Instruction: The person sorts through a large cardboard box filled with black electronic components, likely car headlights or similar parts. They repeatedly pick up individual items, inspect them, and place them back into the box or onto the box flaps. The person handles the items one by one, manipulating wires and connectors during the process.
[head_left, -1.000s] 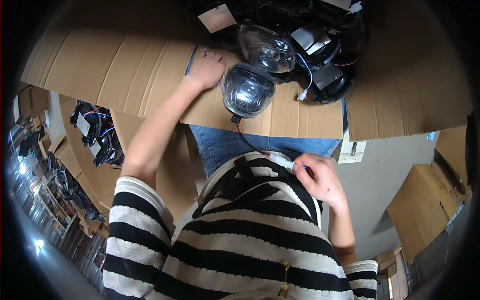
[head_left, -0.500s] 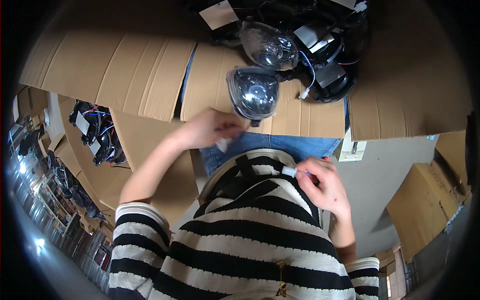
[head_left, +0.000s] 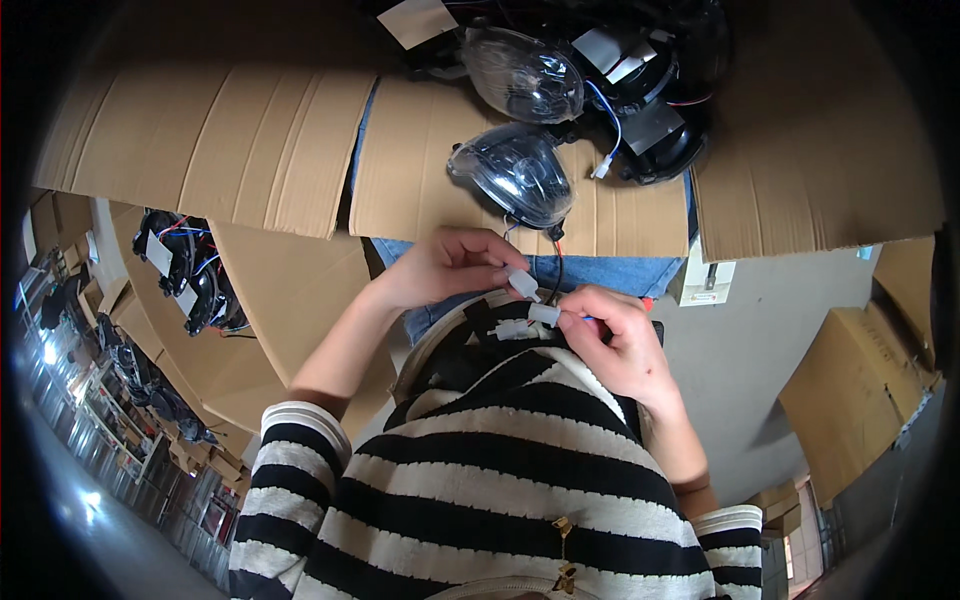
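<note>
Above my lap, my left hand (head_left: 455, 268) pinches a small white plastic wire connector (head_left: 522, 284) between thumb and fingers. Just below and to the right, my right hand (head_left: 618, 338) grips a second white connector (head_left: 545, 316), its wires mostly hidden by the fingers. The two connectors are close together; whether they touch I cannot tell. A third white connector (head_left: 512, 330) lies against my waist. Beyond my hands, a clear-lensed lamp (head_left: 520, 180) rests on the cardboard, with a dark cable (head_left: 560, 270) running down from it toward my hands.
Another clear-lensed lamp (head_left: 525, 78) and several black lamp housings (head_left: 655, 95) are heaped at the far side of the cardboard surface (head_left: 410, 180). One thin lead with a white plug (head_left: 602, 167) hangs there. An open carton of lamps (head_left: 185, 270) stands at left, another carton (head_left: 850, 400) at right.
My left hand has moved right, bringing its connector up to the one in my right hand. My right hand has shifted slightly left. The nearest lamp has turned on the cardboard.
</note>
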